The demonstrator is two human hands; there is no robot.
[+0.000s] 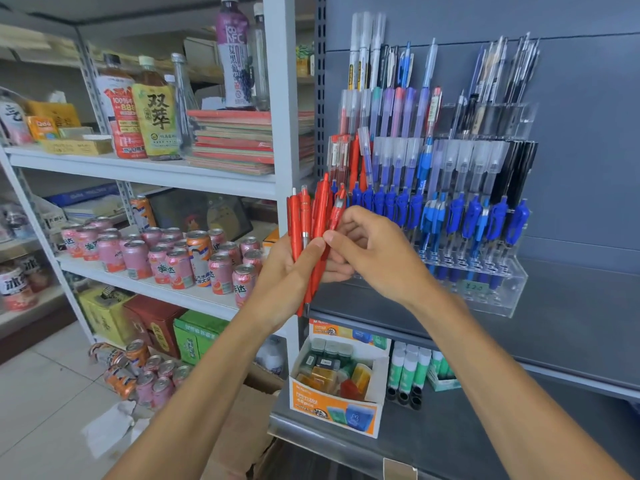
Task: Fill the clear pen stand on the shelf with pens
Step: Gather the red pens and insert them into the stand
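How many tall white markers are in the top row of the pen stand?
3. The white markers stand upright, side by side, at the clear pen stand's top left corner; more may be hidden behind them.

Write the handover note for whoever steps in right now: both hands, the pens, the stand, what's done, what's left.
Left hand: grips a bunch of red pens.
Right hand: pinches one red pen of that bunch.
Clear pen stand: on the grey shelf; its tiers already hold blue, black and some red pens.
Left: slot in the held red pens.
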